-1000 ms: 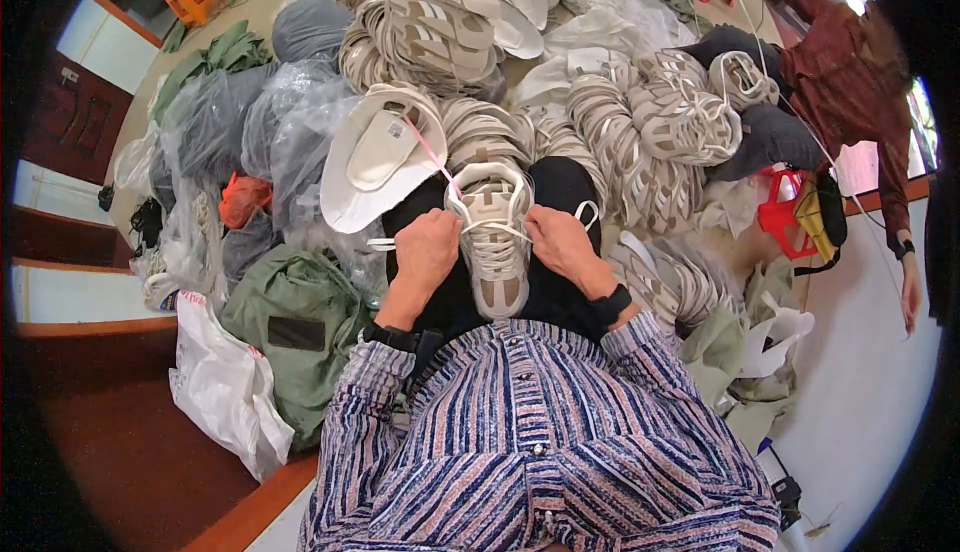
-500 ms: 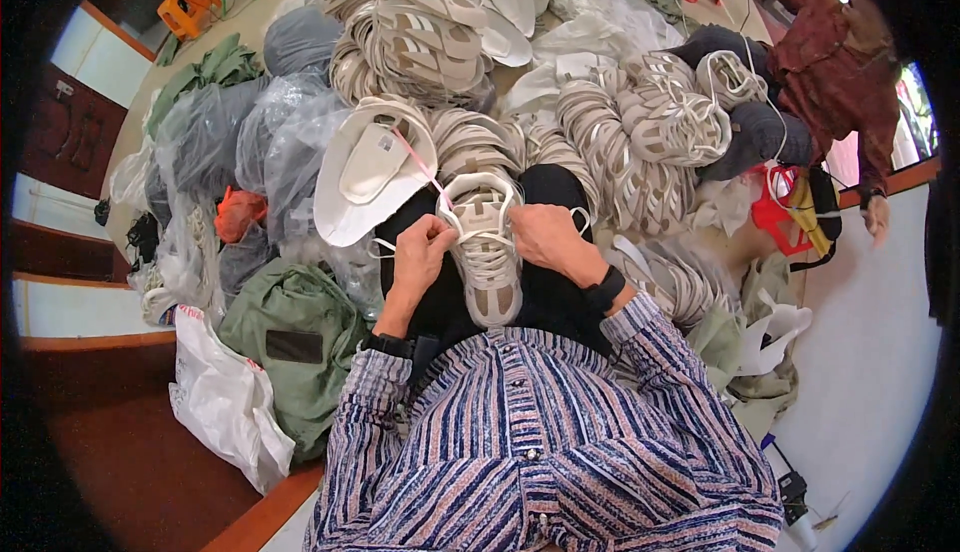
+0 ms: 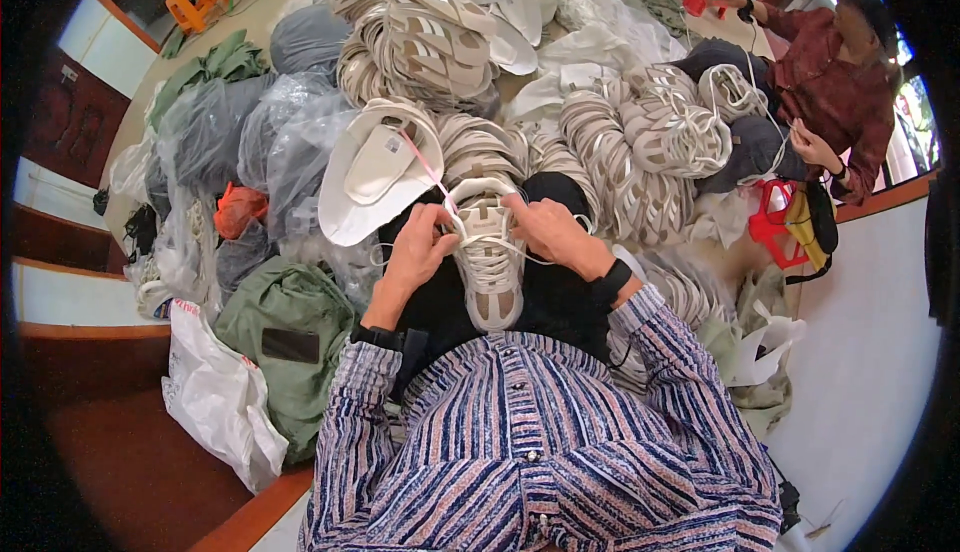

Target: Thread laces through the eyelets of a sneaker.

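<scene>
A beige and white sneaker upper (image 3: 492, 297) rests on my lap, toe toward me, with white shoelaces (image 3: 492, 249) crossing its front. At its left eyelet edge, the fingers of my left hand (image 3: 422, 250) are pinched on the shoelace; a loose lace end shows beside that hand. My right hand (image 3: 555, 234) grips the upper's right edge near the collar, its fingertips partly hidden, with another lace end sticking out behind it. A pink strip (image 3: 425, 164) runs from the upper to a second white-lined upper (image 3: 380, 177) lying beyond my left hand.
Stacks of similar uppers (image 3: 430, 32) rise ahead and to the right (image 3: 640, 162). Clear plastic-wrapped bundles (image 3: 215, 132) and a green sack (image 3: 285, 352) lie left. At the right, a co-worker in a dark red top (image 3: 835, 82) sits near a red stool (image 3: 778, 222).
My hands stay at the upper, and the right one has shifted slightly right. The co-worker has straightened and now has one hand raised far back and the other before the body.
</scene>
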The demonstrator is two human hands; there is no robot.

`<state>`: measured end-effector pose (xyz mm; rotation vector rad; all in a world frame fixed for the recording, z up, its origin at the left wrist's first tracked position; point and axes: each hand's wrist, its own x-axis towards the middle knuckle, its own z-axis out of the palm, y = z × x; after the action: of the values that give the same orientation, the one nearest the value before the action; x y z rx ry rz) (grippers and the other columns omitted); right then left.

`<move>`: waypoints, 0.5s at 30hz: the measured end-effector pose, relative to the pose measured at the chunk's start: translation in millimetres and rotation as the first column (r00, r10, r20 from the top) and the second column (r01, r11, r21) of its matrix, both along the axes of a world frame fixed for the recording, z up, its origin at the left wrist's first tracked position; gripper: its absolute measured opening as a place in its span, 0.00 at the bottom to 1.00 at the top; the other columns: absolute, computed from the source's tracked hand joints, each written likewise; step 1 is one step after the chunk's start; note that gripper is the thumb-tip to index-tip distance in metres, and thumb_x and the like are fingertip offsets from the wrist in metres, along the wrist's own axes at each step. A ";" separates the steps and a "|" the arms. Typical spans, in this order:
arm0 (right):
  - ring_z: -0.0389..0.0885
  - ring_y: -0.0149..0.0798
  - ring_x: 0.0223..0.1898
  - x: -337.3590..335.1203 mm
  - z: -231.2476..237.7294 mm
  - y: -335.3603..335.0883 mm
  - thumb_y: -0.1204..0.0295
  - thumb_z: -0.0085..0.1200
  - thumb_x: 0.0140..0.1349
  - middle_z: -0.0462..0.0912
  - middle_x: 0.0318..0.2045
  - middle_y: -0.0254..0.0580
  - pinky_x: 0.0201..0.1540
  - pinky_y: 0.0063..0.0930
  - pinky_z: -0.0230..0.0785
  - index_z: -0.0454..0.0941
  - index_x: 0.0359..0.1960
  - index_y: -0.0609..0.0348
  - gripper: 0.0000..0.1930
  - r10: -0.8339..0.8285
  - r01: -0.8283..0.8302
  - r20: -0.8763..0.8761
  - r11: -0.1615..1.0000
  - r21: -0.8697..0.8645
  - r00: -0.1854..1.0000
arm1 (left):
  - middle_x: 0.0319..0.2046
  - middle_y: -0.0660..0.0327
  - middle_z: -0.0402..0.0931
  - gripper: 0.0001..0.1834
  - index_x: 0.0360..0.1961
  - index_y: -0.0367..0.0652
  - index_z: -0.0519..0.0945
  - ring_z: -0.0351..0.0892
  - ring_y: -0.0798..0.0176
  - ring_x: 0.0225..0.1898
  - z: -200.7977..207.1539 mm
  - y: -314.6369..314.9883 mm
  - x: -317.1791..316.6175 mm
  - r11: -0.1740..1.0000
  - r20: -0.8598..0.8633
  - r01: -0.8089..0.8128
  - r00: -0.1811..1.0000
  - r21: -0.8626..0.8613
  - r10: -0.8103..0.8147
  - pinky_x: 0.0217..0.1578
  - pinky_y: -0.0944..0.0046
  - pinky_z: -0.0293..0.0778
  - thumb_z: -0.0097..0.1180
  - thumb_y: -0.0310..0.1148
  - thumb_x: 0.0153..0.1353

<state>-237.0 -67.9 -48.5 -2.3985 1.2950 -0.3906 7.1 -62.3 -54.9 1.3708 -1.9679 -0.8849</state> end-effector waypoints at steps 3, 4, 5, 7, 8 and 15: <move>0.77 0.51 0.28 -2.0 3.1 -8.0 0.71 0.55 0.51 0.77 0.23 0.47 0.31 0.42 0.66 0.64 0.42 0.57 0.18 0.130 -0.135 -0.078 0.988 -0.071 0.988 | 0.37 0.56 0.68 0.18 0.42 0.43 0.71 0.74 0.55 0.36 8.0 -11.7 3.2 0.941 0.169 0.233 0.966 -0.244 -0.196 0.35 0.60 0.71 0.60 0.28 0.49; 0.77 0.50 0.28 -3.5 3.9 -11.1 0.72 0.56 0.51 0.77 0.22 0.46 0.33 0.41 0.65 0.65 0.40 0.57 0.16 0.217 -0.232 -0.118 0.964 -0.128 0.969 | 0.37 0.56 0.68 0.18 0.42 0.43 0.71 0.74 0.55 0.36 12.2 -14.1 2.7 0.940 0.168 0.237 0.965 -0.244 -0.199 0.35 0.60 0.71 0.60 0.28 0.49; 0.76 0.46 0.32 -4.0 4.3 -13.3 0.71 0.57 0.49 0.75 0.25 0.42 0.35 0.36 0.63 0.68 0.38 0.56 0.15 0.220 -0.233 -0.169 0.971 -0.060 0.961 | 0.37 0.57 0.68 0.18 0.42 0.44 0.71 0.74 0.53 0.37 16.5 -16.0 2.5 0.922 0.219 0.306 0.942 -0.236 -0.256 0.36 0.58 0.71 0.60 0.28 0.49; 0.74 0.45 0.34 -0.7 8.3 -17.4 0.71 0.58 0.48 0.74 0.28 0.41 0.36 0.35 0.63 0.69 0.35 0.56 0.13 0.259 -0.285 -0.161 0.943 -0.171 0.952 | 0.37 0.58 0.69 0.17 0.41 0.45 0.71 0.74 0.50 0.38 23.7 -20.5 3.3 0.903 0.273 0.367 0.913 -0.225 -0.304 0.36 0.56 0.72 0.60 0.28 0.49; 0.72 0.44 0.37 0.3 10.3 -18.5 0.70 0.59 0.47 0.73 0.30 0.40 0.38 0.34 0.63 0.71 0.32 0.56 0.12 0.296 -0.330 -0.157 0.902 -0.277 0.942 | 0.37 0.57 0.69 0.17 0.40 0.44 0.72 0.74 0.51 0.37 26.5 -23.3 2.3 0.877 0.368 0.445 0.858 -0.181 -0.360 0.37 0.56 0.72 0.60 0.28 0.47; 0.69 0.42 0.39 1.9 13.5 -27.7 0.71 0.59 0.44 0.70 0.33 0.39 0.40 0.33 0.64 0.72 0.25 0.57 0.09 0.386 -0.393 -0.081 0.883 -0.255 0.919 | 0.33 0.60 0.70 0.12 0.35 0.46 0.76 0.76 0.54 0.37 21.4 -44.7 0.3 0.773 0.596 0.632 0.643 -0.057 -0.482 0.35 0.56 0.73 0.59 0.29 0.46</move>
<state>-235.1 -95.5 -35.0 -2.8180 0.7718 -0.4343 7.3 -107.1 -33.5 0.9008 -2.9518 -0.4455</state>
